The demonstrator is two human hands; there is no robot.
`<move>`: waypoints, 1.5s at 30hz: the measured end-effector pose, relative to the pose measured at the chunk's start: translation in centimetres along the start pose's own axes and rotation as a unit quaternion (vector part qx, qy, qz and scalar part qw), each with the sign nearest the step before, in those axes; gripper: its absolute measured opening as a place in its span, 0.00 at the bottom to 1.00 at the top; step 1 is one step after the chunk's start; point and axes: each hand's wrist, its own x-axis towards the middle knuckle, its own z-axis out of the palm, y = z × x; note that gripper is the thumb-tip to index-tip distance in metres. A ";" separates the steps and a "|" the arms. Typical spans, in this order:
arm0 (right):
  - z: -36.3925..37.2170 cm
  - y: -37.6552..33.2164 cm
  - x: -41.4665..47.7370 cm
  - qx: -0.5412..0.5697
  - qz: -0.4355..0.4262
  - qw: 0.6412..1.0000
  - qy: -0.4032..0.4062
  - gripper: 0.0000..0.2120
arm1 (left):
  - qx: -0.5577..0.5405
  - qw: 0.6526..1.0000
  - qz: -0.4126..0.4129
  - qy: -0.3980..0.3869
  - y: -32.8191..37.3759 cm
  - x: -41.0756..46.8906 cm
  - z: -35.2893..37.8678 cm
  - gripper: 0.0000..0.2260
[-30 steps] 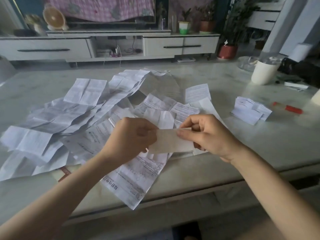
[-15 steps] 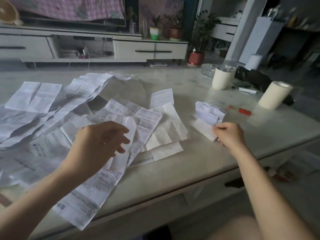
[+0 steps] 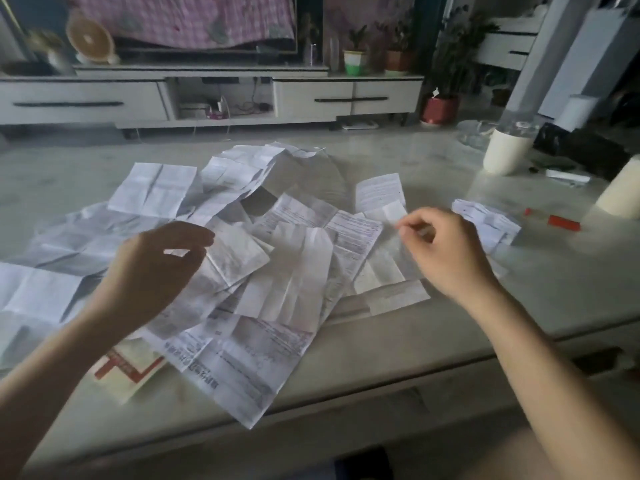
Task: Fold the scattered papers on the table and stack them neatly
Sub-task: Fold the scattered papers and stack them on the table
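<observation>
Now, left hand [image 3: 156,268], fingers [image 3: 194,233] perhaps pinching a sheet [image 3: 239,258], scattered papers [image 3: 294,271] below, right hand [image 3: 446,251] loosely curled, empty, near stack [image 3: 485,216]

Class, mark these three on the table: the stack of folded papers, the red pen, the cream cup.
stack of folded papers [image 3: 485,216], head view, top sheet
red pen [image 3: 563,223], head view, its wide red part
cream cup [image 3: 506,155], head view, side wall

Red booklet [image 3: 129,374] half under papers [image 3: 294,271]
</observation>
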 end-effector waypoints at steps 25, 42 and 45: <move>11.8 -12.8 -1.6 0.050 -0.198 0.930 -0.306 0.12 | 0.072 0.991 0.090 0.067 -2.0 -2.7 -0.3 0.09; 9.2 -12.8 -0.9 0.458 0.075 0.840 -0.282 0.12 | -0.399 0.884 -0.240 0.040 1.1 -3.2 -0.5 0.13; 9.2 -12.7 -1.1 0.413 0.028 0.873 -0.260 0.21 | -0.487 0.830 -0.269 -0.039 1.0 -3.0 -0.7 0.16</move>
